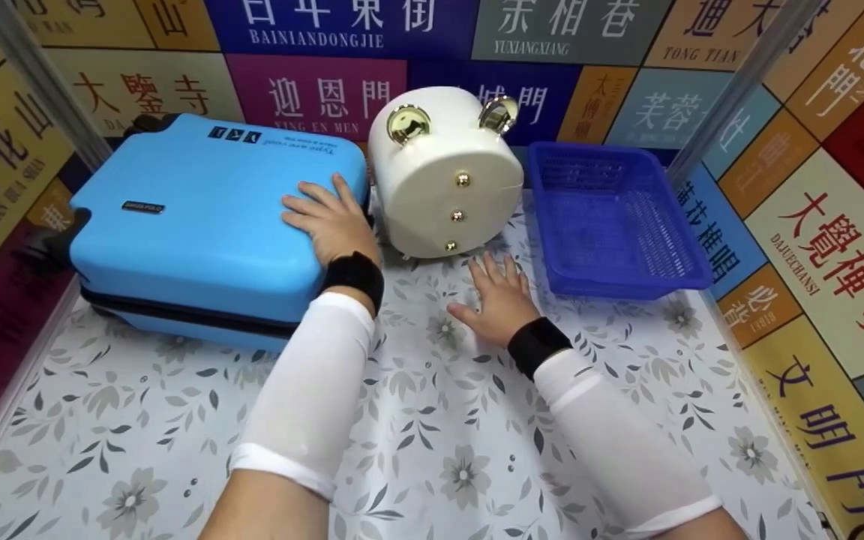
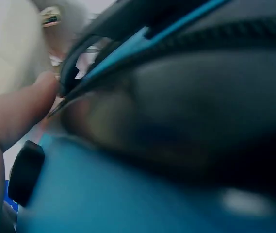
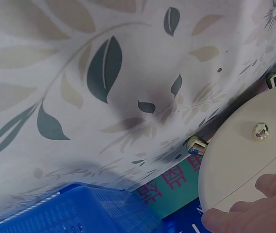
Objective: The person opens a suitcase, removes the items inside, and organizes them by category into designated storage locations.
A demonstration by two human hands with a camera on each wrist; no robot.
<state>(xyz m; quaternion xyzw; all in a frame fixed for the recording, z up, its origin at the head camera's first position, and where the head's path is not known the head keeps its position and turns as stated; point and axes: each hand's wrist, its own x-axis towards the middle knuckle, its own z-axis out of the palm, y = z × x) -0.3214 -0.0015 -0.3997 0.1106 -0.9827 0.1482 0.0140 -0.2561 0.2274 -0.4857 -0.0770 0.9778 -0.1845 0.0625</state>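
A light blue hard-shell suitcase (image 1: 207, 225) lies flat on the left. My left hand (image 1: 338, 225) rests on its right edge with fingers spread over the lid. In the left wrist view, the thumb (image 2: 26, 111) is near a black handle (image 2: 104, 29) on the suitcase's side; that view is blurred. To the right of the suitcase stands a white rounded box (image 1: 439, 157) with gold knobs and gold rounded pieces on top. My right hand (image 1: 499, 304) is in front of this box, holding nothing, its fingers spread. Whether it touches the cloth I cannot tell.
A blue plastic basket (image 1: 616, 281) with perforated sides stands at the back right. Under everything lies a white tablecloth (image 1: 432, 420) with grey flowers and leaves. Walls (image 1: 799, 225) of coloured tiles with Chinese lettering enclose the back and sides.
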